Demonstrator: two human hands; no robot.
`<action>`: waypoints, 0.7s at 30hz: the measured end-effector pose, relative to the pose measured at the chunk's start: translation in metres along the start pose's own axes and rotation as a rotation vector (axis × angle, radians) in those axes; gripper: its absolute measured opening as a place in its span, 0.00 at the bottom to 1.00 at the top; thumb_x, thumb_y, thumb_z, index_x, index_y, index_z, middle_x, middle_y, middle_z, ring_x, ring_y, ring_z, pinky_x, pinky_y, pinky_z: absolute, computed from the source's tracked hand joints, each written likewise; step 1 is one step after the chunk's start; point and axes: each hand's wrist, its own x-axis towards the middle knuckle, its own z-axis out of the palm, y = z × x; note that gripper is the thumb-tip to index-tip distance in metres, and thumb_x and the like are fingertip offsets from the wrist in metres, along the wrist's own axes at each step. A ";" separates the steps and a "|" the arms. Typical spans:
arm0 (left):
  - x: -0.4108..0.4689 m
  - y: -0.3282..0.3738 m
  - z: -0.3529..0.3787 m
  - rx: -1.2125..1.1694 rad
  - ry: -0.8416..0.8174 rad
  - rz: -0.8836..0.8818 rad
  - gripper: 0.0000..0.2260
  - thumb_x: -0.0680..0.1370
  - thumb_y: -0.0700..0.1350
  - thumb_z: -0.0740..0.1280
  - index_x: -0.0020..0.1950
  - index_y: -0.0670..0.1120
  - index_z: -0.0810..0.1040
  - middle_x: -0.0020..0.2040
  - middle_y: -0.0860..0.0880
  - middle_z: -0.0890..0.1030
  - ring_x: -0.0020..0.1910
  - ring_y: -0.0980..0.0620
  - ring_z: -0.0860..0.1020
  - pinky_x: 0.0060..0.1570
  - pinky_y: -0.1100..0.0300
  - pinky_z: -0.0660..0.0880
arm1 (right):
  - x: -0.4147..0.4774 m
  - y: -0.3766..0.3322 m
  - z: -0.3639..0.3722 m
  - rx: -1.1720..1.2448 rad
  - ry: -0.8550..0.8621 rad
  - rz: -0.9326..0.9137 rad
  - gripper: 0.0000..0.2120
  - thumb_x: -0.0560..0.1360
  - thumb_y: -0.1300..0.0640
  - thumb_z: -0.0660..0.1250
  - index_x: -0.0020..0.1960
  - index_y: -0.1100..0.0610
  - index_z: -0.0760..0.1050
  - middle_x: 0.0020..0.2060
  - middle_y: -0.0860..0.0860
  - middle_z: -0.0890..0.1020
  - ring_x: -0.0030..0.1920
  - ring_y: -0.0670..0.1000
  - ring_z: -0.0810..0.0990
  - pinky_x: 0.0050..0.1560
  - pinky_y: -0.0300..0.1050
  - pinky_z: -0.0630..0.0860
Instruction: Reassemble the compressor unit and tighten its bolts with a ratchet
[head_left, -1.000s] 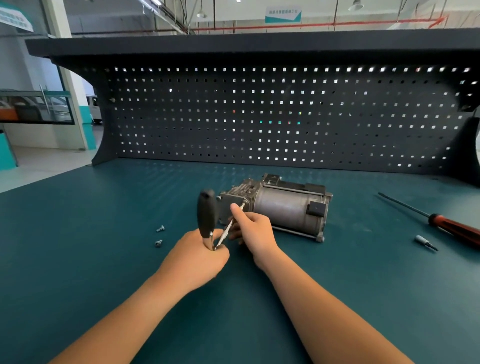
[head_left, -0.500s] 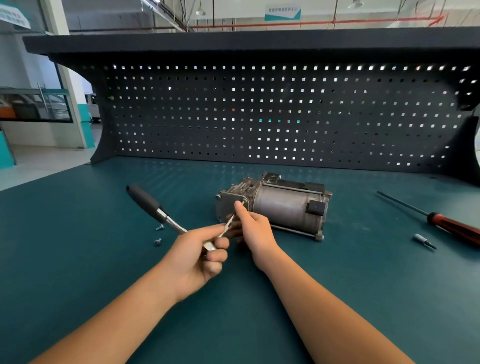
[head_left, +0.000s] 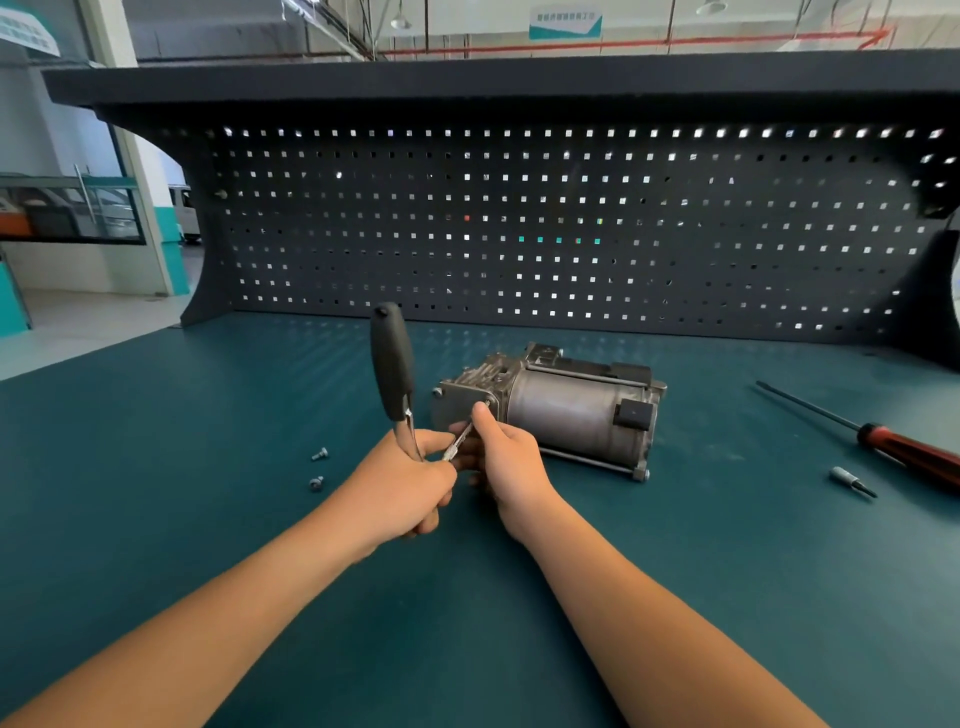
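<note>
Right fingers: thumb and fingers pinching the slim extension bar, tip up against the end plate.
Right hand: tucked in just beside the housing, wrist low on the mat.
Left hand: clenched around the ratchet at its head end, black grip standing nearly upright.
Compressor: lying on its side mid-bench, just right of that grip.
Bolts: two loose ones on the green mat, left of the hands.
Far right: red-handled screwdriver and a small bit, well apart from the unit.
</note>
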 end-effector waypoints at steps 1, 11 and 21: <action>0.000 0.000 -0.001 0.000 -0.010 -0.001 0.18 0.74 0.32 0.55 0.54 0.47 0.78 0.21 0.53 0.68 0.17 0.55 0.65 0.20 0.69 0.58 | 0.000 0.001 0.000 -0.006 0.000 0.001 0.17 0.81 0.50 0.57 0.39 0.56 0.77 0.24 0.44 0.79 0.24 0.42 0.76 0.31 0.38 0.67; -0.008 -0.019 -0.035 -0.640 -0.039 -0.220 0.13 0.76 0.37 0.57 0.52 0.40 0.80 0.24 0.50 0.68 0.17 0.57 0.60 0.16 0.70 0.58 | -0.008 0.000 0.025 0.053 0.051 0.017 0.12 0.78 0.51 0.62 0.38 0.54 0.77 0.28 0.44 0.80 0.24 0.42 0.75 0.25 0.32 0.67; 0.000 -0.027 -0.040 -0.785 0.045 -0.265 0.13 0.75 0.35 0.54 0.50 0.40 0.77 0.23 0.51 0.66 0.16 0.58 0.60 0.16 0.72 0.56 | -0.005 0.011 0.070 0.116 0.130 0.018 0.10 0.78 0.58 0.60 0.39 0.60 0.72 0.34 0.56 0.71 0.36 0.52 0.70 0.40 0.46 0.67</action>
